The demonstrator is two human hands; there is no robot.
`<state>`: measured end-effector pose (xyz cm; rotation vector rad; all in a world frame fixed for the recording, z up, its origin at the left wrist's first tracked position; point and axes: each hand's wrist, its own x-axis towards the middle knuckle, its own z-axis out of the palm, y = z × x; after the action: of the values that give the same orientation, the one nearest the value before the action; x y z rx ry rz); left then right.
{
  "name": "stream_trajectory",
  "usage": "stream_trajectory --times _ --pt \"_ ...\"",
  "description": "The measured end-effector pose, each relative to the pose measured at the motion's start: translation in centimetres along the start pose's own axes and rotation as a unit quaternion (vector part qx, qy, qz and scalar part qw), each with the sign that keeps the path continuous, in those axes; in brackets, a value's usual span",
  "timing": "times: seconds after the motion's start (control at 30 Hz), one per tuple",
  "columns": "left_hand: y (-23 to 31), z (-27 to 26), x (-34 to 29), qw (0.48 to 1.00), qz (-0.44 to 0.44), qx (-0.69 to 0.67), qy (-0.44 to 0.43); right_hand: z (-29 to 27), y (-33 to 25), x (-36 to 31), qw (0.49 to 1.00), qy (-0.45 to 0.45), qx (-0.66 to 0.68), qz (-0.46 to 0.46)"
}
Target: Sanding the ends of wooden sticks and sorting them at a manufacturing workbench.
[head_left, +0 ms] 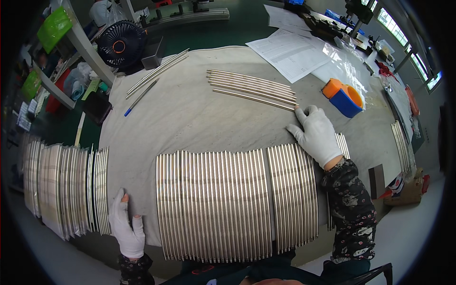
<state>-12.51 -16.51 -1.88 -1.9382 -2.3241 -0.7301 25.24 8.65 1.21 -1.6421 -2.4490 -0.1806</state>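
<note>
My right hand (316,133), in a white glove with some bare fingertips, reaches to the right end of a single metal rod (251,99). A fingertip touches that end while the thumb stands apart, so the hand is open around nothing. Just beyond the rod lies a small group of similar rods (249,81). My left hand (127,225), gloved alike, rests on the grey cloth (156,121) with its fingers apart and empty. Between my arms a wide row of shiny rods (213,204) lies side by side, with a narrower batch (292,194) to its right.
Stacked rods (61,190) in clear wrapping stand at the left edge. Farther back are a blue-tipped pen (140,99), several loose rods (156,73), a black fan (121,45), papers (289,54) and an orange-and-blue tape dispenser (344,97). More rods (342,145) lie beside my right forearm.
</note>
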Motion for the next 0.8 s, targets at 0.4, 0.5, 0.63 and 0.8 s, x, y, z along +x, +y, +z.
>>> stream_trajectory --times 0.4,0.5,0.63,0.8 --pt "-0.2 0.1 0.1 1.000 0.012 0.006 -0.001 -0.4 0.5 0.4 0.999 -0.014 0.003 0.035" --pt "-0.3 0.1 0.1 1.000 0.021 0.013 0.001 -1.8 1.1 -1.0 0.994 0.044 0.098 0.032" --pt "-0.2 0.3 0.1 1.000 0.011 -0.019 0.013 -4.3 1.5 -5.9 0.991 0.066 0.111 -0.026" --pt "-1.2 1.0 0.5 0.999 0.040 -0.007 0.014 -6.5 0.6 -14.6 0.997 0.014 0.053 -0.055"
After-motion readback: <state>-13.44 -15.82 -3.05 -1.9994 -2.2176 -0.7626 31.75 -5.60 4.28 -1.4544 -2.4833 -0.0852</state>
